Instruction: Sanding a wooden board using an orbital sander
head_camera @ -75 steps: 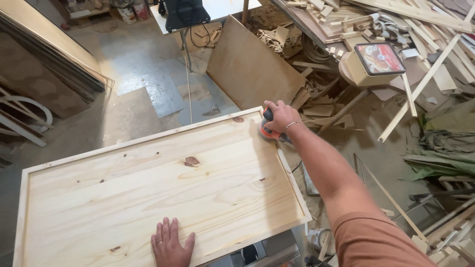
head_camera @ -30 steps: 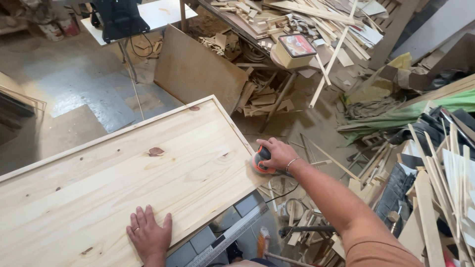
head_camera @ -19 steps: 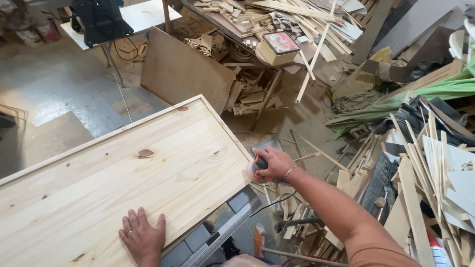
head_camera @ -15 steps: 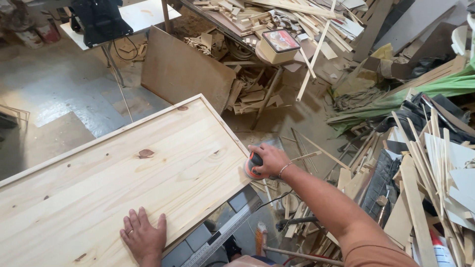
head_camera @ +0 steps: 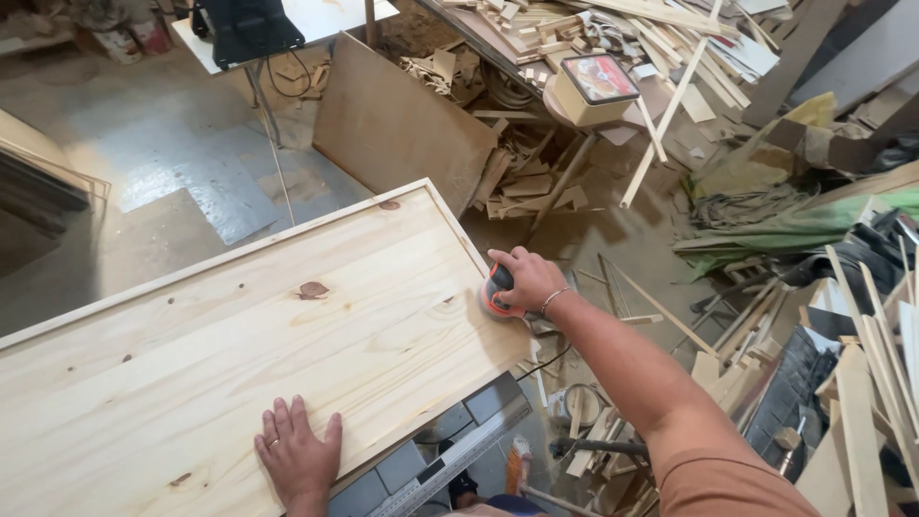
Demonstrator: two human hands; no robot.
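Note:
A large pale pine panel (head_camera: 239, 335) with a raised rim lies flat on a metal stand. My right hand (head_camera: 526, 278) grips an orange and black hand sander (head_camera: 496, 292) pressed against the panel's right edge. My left hand (head_camera: 297, 455) lies flat, fingers spread, on the panel's near edge, a ring on one finger. A power cord (head_camera: 546, 362) hangs below the sander.
The metal stand (head_camera: 436, 460) shows under the panel's near corner. A brown board (head_camera: 402, 129) leans upright beyond the panel. Piles of wood offcuts and strips (head_camera: 842, 383) crowd the right side and the back. Bare concrete floor (head_camera: 163, 182) lies to the left.
My right hand has run the sander along the panel's right edge, from the far corner toward me, then back a little. The view has swung right. My left hand stays pressed on the near edge.

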